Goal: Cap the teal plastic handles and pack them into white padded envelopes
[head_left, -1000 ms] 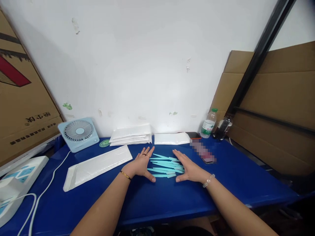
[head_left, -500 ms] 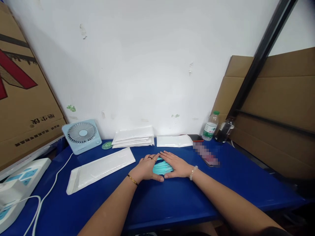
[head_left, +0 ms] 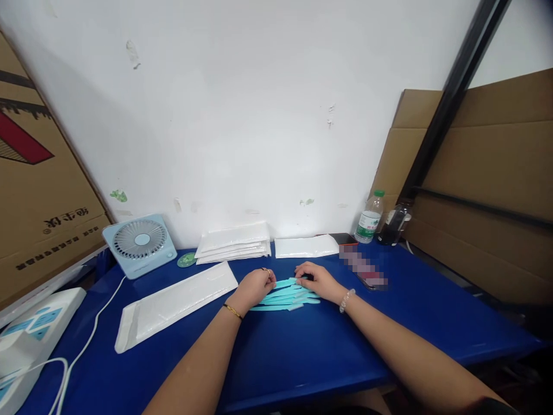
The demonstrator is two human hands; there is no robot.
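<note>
Several slim turquoise sticks (head_left: 280, 298) with paler ends, shaped like eyebrow razors, lie fanned in a loose pile on the blue table (head_left: 302, 351). My left hand (head_left: 258, 286) is closed at the pile's left side, thumb and fingers pinched on the end of a far stick. Across from it, my right hand (head_left: 317, 280) pinches the right end of what looks like the same stick. Its fingers are curled, with the thumb underneath. The left ends of some sticks are hidden behind my left hand.
A white padded mailer (head_left: 177, 305) lies at left, a mailer stack (head_left: 233, 242) and a single mailer (head_left: 306, 246) by the wall. Also present: blue fan (head_left: 140, 245), power strip (head_left: 47, 328), green disc (head_left: 186, 260), water bottle (head_left: 369, 219), dark jar (head_left: 394, 225), partly blurred phone (head_left: 367, 278).
My hands have drawn apart from cupping the bunched turquoise sticks. The sticks now lie spread out, and my fingers have gone from flat to pinching. The view has shifted slightly.
</note>
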